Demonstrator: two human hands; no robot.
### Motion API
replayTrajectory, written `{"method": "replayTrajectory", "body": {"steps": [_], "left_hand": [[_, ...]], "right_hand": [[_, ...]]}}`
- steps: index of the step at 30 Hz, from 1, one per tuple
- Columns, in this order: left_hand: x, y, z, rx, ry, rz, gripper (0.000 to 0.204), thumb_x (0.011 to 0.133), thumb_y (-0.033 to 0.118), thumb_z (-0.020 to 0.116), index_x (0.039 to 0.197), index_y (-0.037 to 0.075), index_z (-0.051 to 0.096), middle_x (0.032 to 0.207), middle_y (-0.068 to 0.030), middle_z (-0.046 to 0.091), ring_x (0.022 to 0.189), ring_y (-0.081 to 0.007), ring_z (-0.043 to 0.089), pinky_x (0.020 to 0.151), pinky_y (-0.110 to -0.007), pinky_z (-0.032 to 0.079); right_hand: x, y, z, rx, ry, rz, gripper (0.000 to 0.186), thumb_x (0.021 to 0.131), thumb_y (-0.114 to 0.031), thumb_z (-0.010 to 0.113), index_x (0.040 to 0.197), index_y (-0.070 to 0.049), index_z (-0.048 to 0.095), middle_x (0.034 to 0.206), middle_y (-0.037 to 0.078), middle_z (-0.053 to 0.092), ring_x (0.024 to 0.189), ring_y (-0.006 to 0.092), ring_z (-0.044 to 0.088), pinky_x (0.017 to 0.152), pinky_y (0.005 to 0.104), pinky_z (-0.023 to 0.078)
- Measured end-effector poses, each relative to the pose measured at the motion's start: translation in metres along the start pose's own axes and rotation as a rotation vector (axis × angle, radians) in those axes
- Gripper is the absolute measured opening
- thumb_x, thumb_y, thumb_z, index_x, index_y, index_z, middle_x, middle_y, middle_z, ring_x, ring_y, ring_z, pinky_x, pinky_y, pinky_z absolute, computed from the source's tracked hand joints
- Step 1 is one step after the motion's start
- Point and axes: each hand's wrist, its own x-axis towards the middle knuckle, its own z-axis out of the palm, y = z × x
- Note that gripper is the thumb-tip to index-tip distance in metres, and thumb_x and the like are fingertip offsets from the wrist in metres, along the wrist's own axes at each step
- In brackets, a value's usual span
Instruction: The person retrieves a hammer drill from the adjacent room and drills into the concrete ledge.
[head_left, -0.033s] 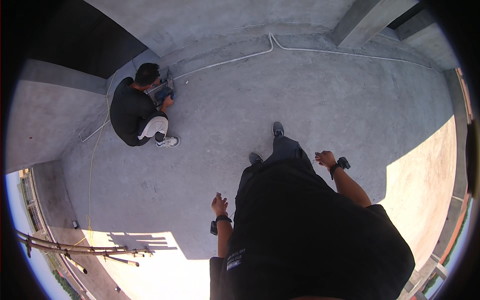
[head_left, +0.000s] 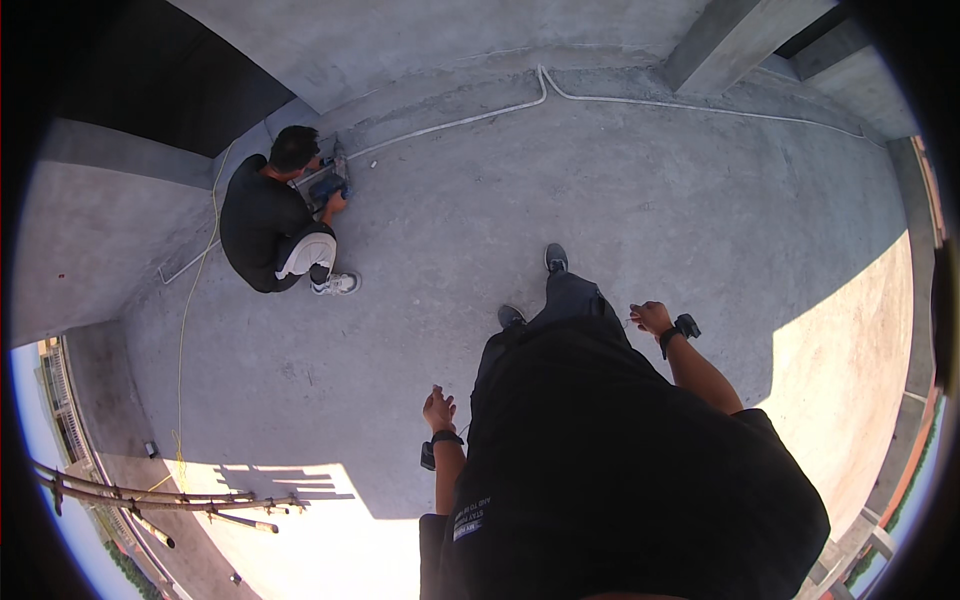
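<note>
My left hand point(head_left: 438, 410) hangs low beside my dark shirt point(head_left: 620, 460), its fingers loosely bent and apart, with no object plainly in it. On the other side, in front of my body, my right hand point(head_left: 652, 318) has its fingers curled together. A thin dark line shows at its fingertips; too small to name. Each wrist wears a black strap with a small dark device, one by the left hand point(head_left: 428, 456) and one by the right point(head_left: 688, 325). Both hands are over the grey concrete floor point(head_left: 420, 290), touching nothing else.
A person point(head_left: 265, 225) squats at the left, holding a blue power tool point(head_left: 328, 187) near the wall. White conduit point(head_left: 450, 125) runs along the wall's foot. A yellow cable point(head_left: 182, 350) crosses the floor. Bamboo poles point(head_left: 200, 500) are at lower left; a concrete column point(head_left: 720, 45) stands at the back.
</note>
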Motion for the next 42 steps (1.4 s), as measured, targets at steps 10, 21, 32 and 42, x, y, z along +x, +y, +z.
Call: {"method": "replayTrajectory", "body": {"steps": [10,21,32,42], "left_hand": [[0.0025,0.0008,0.0014,-0.04,0.039,0.006,0.036,0.078,0.038,0.053,0.095,0.006,0.053,0.083,-0.0028,0.05,0.075,-0.0157,0.054,0.056,-0.027,0.041],[0.0017,0.0031,-0.0012,0.007,-0.002,-0.024,0.049,0.08,0.04,0.048,0.11,0.002,0.047,0.109,-0.0109,0.047,0.086,-0.0193,0.054,0.06,-0.028,0.043],[0.0006,0.0029,-0.0009,0.006,-0.019,-0.018,0.05,0.08,0.041,0.049,0.111,0.002,0.047,0.111,-0.0117,0.048,0.088,-0.0198,0.054,0.062,-0.028,0.043],[-0.001,0.0039,0.0015,-0.051,0.039,0.008,0.037,0.079,0.037,0.053,0.097,0.005,0.053,0.084,-0.0029,0.05,0.076,-0.0158,0.055,0.055,-0.025,0.041]], "right_hand": [[0.0011,-0.0023,0.0007,-0.021,0.023,0.003,0.026,0.075,-0.027,0.06,0.074,-0.001,0.055,0.074,0.007,0.061,0.065,0.0142,0.058,0.052,0.0267,0.045],[-0.0039,-0.0087,0.0006,-0.033,0.006,0.005,0.027,0.076,-0.027,0.058,0.076,0.0,0.055,0.077,0.008,0.061,0.068,0.0155,0.058,0.056,0.0275,0.046],[-0.0011,-0.0059,0.0004,-0.027,0.008,0.003,0.027,0.075,-0.027,0.058,0.075,-0.001,0.055,0.075,0.008,0.061,0.067,0.0157,0.059,0.052,0.0269,0.046],[-0.0018,-0.0066,0.0011,-0.021,0.012,0.011,0.026,0.075,-0.026,0.06,0.074,-0.001,0.055,0.074,0.007,0.061,0.064,0.0145,0.058,0.052,0.0263,0.044]]}}
